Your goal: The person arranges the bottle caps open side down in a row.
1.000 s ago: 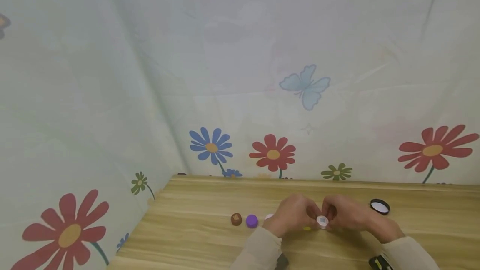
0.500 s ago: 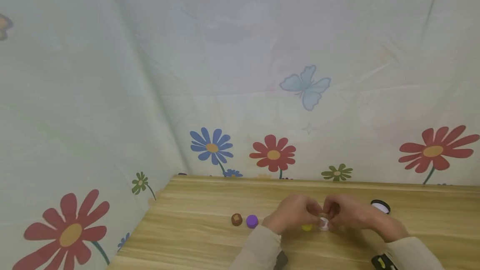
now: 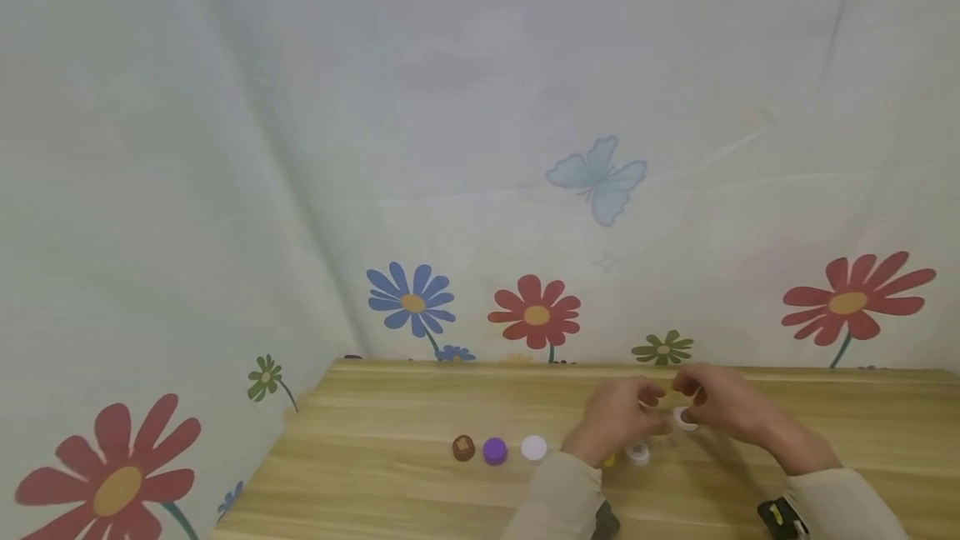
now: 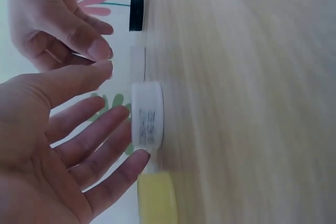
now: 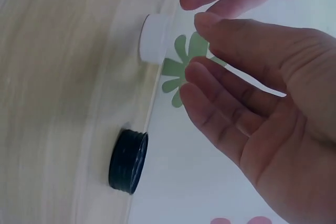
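My left hand (image 3: 618, 419) hovers just above a white cap (image 4: 148, 116) with dark printed characters on its side, its fingers spread and slightly bent. Beside that cap is a yellow cap (image 4: 157, 198), mostly behind the left hand in the head view. To the right, my right hand (image 3: 727, 407) hangs over a second white cap (image 3: 686, 417), its fingers loosely bent and holding nothing in the right wrist view. That second cap stands apart from its fingertips there (image 5: 155, 39). Thumbs and fingertips of the two hands come close to each other.
Left of the hands, a brown cap (image 3: 463, 447), a purple cap (image 3: 495, 451) and a white disc-like cap (image 3: 534, 448) form a row on the wooden table (image 3: 375, 490). A black ring-shaped lid (image 5: 128, 161) lies farther right. Behind the table hangs a flowered cloth (image 3: 450, 148).
Earlier both hands pinched a small white round piece together. Now the fingers have let go and the right hand has moved right and away, where a second white cap shows under it.
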The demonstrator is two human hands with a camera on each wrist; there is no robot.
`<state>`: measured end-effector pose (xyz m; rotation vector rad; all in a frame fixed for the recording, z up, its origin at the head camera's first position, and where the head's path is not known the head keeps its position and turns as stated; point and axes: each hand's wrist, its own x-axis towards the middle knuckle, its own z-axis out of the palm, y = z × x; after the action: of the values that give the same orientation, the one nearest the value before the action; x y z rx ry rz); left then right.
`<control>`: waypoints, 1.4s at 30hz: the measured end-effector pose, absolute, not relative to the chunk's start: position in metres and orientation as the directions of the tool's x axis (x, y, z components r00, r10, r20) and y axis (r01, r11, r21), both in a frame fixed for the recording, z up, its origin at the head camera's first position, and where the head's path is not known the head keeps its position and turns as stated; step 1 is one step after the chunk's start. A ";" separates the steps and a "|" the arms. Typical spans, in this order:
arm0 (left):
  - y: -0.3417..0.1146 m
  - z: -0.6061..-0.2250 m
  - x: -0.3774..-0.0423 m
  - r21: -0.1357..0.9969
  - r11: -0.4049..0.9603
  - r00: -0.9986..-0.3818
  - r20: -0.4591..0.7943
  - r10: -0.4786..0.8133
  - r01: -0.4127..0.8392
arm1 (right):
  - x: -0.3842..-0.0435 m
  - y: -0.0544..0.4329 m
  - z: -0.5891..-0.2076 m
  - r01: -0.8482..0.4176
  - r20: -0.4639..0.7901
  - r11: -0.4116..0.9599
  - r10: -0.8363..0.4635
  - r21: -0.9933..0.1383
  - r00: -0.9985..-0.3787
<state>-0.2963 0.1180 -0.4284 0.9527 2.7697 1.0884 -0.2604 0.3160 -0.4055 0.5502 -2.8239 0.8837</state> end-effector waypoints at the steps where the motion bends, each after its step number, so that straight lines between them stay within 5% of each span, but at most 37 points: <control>1: 0.120 -0.428 -0.296 0.616 0.579 -0.816 0.198 0.543 0.534 | -0.261 0.317 -0.407 -0.381 0.232 0.763 -0.303 -0.522 -0.924; 13: 0.131 -0.429 -0.295 0.511 0.633 -0.795 0.193 0.575 0.582 | -0.264 0.324 -0.419 -0.410 0.225 0.770 -0.343 -0.488 -0.912; 21: 0.132 -0.427 -0.295 0.570 0.606 -0.799 0.163 0.578 0.555 | -0.263 0.327 -0.420 -0.403 0.193 0.753 -0.356 -0.520 -0.914; 31: 0.121 -0.435 -0.298 0.640 0.571 -0.833 0.212 0.512 0.514 | -0.255 0.321 -0.410 -0.334 0.112 0.586 -0.382 -0.738 -0.918; 42: 0.117 -0.433 -0.295 0.688 0.494 -0.808 0.239 0.539 0.532 | -0.256 0.322 -0.408 -0.363 0.145 0.566 -0.394 -0.740 -0.908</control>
<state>-0.2955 0.1169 -0.4333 0.9709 2.7078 1.2422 -0.2558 0.3220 -0.4081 0.6800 -2.8117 1.3160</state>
